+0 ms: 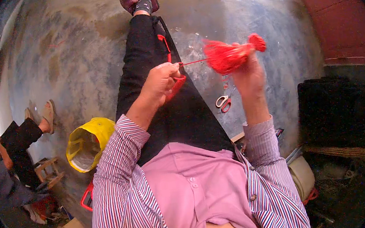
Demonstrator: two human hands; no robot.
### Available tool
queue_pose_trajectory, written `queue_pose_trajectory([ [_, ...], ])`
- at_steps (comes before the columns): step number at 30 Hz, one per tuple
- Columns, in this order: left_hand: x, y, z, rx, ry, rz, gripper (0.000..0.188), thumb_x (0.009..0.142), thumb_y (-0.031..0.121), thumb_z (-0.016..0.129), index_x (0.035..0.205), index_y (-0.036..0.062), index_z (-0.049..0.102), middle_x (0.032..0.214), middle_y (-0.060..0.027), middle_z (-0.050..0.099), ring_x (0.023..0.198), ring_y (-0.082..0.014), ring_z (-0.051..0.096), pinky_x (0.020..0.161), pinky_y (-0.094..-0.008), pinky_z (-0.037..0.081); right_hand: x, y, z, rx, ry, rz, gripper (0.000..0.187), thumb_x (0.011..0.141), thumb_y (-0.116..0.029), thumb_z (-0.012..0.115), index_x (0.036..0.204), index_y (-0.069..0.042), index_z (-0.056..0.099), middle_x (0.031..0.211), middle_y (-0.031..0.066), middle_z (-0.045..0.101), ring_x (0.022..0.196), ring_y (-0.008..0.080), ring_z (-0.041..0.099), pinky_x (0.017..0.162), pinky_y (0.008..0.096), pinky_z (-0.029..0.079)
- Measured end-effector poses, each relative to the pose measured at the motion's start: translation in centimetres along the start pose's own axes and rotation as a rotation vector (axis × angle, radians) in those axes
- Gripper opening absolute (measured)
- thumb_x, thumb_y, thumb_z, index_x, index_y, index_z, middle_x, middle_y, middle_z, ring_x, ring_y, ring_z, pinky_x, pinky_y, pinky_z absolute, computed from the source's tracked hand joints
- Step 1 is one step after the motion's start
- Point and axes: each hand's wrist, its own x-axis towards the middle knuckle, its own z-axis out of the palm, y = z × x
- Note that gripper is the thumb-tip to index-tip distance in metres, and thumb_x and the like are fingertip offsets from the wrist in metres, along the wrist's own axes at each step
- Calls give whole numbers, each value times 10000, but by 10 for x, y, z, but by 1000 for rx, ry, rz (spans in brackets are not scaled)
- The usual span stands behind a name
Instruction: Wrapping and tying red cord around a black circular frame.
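Observation:
Above my outstretched legs, my left hand (164, 82) is closed in a pinch on a thin red cord (194, 61). Part of the red cord hangs in a loop below that hand, and another piece lies over my black trousers. The cord runs taut to the right, into the loose strands of a red tassel (226, 56). My right hand (248, 72) grips this tassel from below, its rounded head sticking out at the upper right. Some of the right fingers are hidden behind the strands.
Scissors (223, 103) with white and red handles lie on the concrete floor below my right hand. A yellow bag-like container (90, 144) stands left of my legs. Farther left, another person (7, 174) sits near a wooden stool (49, 172). A dark stack (337, 112) is at the right.

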Motion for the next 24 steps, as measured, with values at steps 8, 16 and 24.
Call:
queue_pose_trajectory([
  [8,10,8,20,-120,36,-124,453,970,433,440,678,95,515,794,-258,654,367,-93,358,327,-209,240,-58,-46,-151,-310,-294,163,284,988,-329,460,1065,-69,546,704,5,516,519,172,443,509,328,391],
  [16,-7,13,13,-190,81,-90,428,968,393,480,691,69,517,663,-149,598,436,-151,448,398,-225,330,-89,-84,-193,202,-113,19,293,955,-347,518,1098,-92,542,882,61,629,712,186,601,676,374,517],
  [24,-72,-17,76,989,-33,959,360,742,237,762,1025,39,659,1083,-120,619,940,-291,585,893,-378,448,-87,23,-67,-318,-179,473,538,919,-448,548,1204,6,516,1032,107,639,932,214,625,851,374,504],
])
